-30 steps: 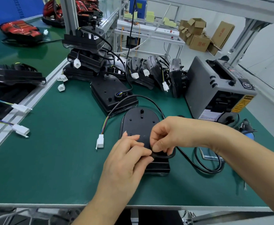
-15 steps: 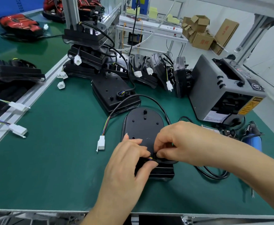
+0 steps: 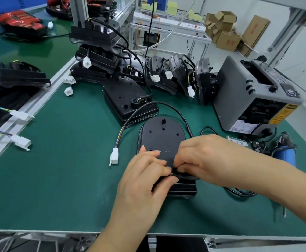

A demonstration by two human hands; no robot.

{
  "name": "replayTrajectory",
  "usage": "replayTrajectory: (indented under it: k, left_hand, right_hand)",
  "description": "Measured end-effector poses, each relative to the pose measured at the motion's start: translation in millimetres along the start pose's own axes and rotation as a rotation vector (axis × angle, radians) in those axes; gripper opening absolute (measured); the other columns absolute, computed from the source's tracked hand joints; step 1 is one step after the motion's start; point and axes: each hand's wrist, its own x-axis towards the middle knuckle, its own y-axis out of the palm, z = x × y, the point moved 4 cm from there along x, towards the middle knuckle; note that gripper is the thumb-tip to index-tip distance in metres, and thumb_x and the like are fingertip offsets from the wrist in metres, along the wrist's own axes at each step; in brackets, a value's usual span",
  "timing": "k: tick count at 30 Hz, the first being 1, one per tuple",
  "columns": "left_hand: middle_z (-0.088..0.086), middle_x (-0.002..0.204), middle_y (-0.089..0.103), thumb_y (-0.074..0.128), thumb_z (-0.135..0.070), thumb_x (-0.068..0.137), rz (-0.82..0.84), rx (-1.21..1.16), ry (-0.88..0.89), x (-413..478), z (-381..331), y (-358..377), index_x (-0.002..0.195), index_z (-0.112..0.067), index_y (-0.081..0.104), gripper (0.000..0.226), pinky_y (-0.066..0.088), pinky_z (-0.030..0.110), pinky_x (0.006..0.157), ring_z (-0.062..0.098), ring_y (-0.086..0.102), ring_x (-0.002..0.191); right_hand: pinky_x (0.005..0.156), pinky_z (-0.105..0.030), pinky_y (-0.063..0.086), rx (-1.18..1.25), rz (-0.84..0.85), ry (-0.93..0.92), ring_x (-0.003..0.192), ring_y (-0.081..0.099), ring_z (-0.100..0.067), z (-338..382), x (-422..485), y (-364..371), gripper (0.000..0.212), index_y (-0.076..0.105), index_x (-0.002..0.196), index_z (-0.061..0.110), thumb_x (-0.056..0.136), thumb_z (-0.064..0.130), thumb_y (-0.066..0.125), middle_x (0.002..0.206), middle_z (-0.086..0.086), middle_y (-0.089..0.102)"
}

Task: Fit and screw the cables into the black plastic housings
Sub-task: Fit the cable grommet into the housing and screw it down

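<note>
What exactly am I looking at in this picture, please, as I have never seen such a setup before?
There is no machine at work here: these are a person's two bare hands, filmed by one wide-angle camera worn on the head, looking forward and down. On the green table a black plastic housing lies flat. The left hand and the right hand both pinch the end of a black cable at the housing's near end, where coloured wires show. The cable loops round behind the housing and ends in a white connector lying on the table. Farther back are more housings with cables, and to the right is a grey box-shaped machine, whose purpose I cannot tell.
</note>
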Motion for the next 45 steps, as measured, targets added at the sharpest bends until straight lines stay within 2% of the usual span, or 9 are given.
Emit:
replayTrajectory:
  k: [3, 8, 14, 21, 27, 32, 38, 42, 45]
  left_hand:
    - [-0.001, 0.084, 0.063, 0.070, -0.025, 0.078, 0.008, 0.037, 0.025, -0.3, -0.9, -0.4, 0.077, -0.010, 0.071, 0.016, 0.037, 0.035, 0.107, 0.014, 0.058, 0.106]
    - [0.008, 0.084, 0.061, 0.064, -0.014, 0.083, 0.050, 0.276, 0.238, -4.1, -9.2, 0.5, 0.084, -0.009, 0.073, 0.010, 0.045, 0.045, 0.098, 0.025, 0.060, 0.094]
    - [0.002, 0.094, 0.052, 0.070, 0.004, 0.074, 0.109, 0.305, 0.296, -5.3, -9.4, 1.0, 0.091, -0.014, 0.063, 0.026, 0.045, 0.037, 0.098, 0.023, 0.060, 0.093]
    - [-0.001, 0.095, 0.048, 0.069, 0.002, 0.075, 0.095, 0.276, 0.300, -5.2, -9.9, 0.0, 0.093, -0.017, 0.057, 0.029, 0.043, 0.036, 0.102, 0.020, 0.057, 0.091]
    - [-0.004, 0.096, 0.049, 0.067, -0.003, 0.078, 0.094, 0.260, 0.268, -5.1, -8.3, -0.5, 0.095, -0.021, 0.056, 0.027, 0.042, 0.034, 0.103, 0.019, 0.058, 0.090]
    - [-0.005, 0.094, 0.051, 0.065, -0.007, 0.081, 0.096, 0.250, 0.265, -3.5, -8.7, -0.6, 0.092, -0.022, 0.057, 0.020, 0.042, 0.030, 0.103, 0.019, 0.058, 0.084]
    - [-0.002, 0.090, 0.055, 0.061, -0.012, 0.084, 0.100, 0.278, 0.253, -2.9, -8.8, -0.7, 0.082, -0.010, 0.069, 0.008, 0.044, 0.029, 0.098, 0.020, 0.060, 0.080]
    - [-0.001, 0.087, 0.059, 0.067, -0.010, 0.078, 0.093, 0.285, 0.249, -2.4, -10.6, -1.1, 0.080, -0.010, 0.070, 0.004, 0.043, 0.024, 0.095, 0.017, 0.057, 0.083]
    - [-0.003, 0.087, 0.057, 0.066, -0.009, 0.078, 0.107, 0.269, 0.245, -2.3, -10.1, -0.4, 0.082, -0.011, 0.068, 0.005, 0.044, 0.028, 0.097, 0.019, 0.059, 0.081]
  right_hand:
    - [0.068, -0.020, 0.034, -0.027, 0.004, -0.017, 0.083, 0.056, -0.014, 0.4, 0.4, 0.2, 0.018, 0.070, 0.100, 0.026, 0.094, 0.025, 0.053, 0.095, 0.007, 0.060]
    - [0.069, -0.017, 0.035, 0.048, -0.015, 0.037, 0.083, 0.056, -0.007, -4.0, 2.1, 1.8, 0.017, 0.072, 0.097, 0.028, 0.091, 0.022, 0.057, 0.091, 0.011, 0.062]
    - [0.061, -0.012, 0.048, 0.628, 0.133, 0.313, 0.063, 0.065, -0.005, -25.1, 7.0, 9.0, 0.010, 0.072, 0.082, 0.024, 0.085, 0.015, 0.068, 0.068, 0.013, 0.067]
    - [0.057, -0.012, 0.049, 0.802, 0.166, 0.368, 0.057, 0.062, 0.000, -29.0, 11.8, 13.5, 0.008, 0.072, 0.079, 0.016, 0.086, 0.014, 0.067, 0.068, 0.005, 0.067]
    - [0.058, -0.014, 0.051, 0.795, 0.194, 0.367, 0.058, 0.062, 0.002, -30.1, 16.1, 16.3, 0.015, 0.068, 0.071, 0.024, 0.084, 0.017, 0.069, 0.061, 0.014, 0.064]
    - [0.061, -0.016, 0.054, 0.799, 0.187, 0.374, 0.061, 0.062, 0.001, -28.6, 14.6, 16.5, 0.013, 0.067, 0.074, 0.023, 0.085, 0.016, 0.068, 0.069, 0.010, 0.065]
    - [0.068, -0.026, 0.057, 0.782, 0.014, 0.439, 0.072, 0.061, -0.013, -23.8, 5.0, 17.7, 0.012, 0.068, 0.089, 0.011, 0.090, 0.020, 0.060, 0.081, -0.002, 0.066]
    - [0.068, -0.030, 0.051, 0.463, -0.296, 0.670, 0.068, 0.061, -0.014, -51.6, -28.4, -1.4, 0.016, 0.063, 0.077, 0.022, 0.089, 0.029, 0.056, 0.076, 0.006, 0.064]
    - [0.060, -0.029, 0.044, 0.084, -0.253, 0.964, 0.068, 0.057, -0.022, -94.9, -67.5, -6.4, 0.022, 0.055, 0.068, 0.017, 0.089, 0.025, 0.051, 0.071, 0.000, 0.060]
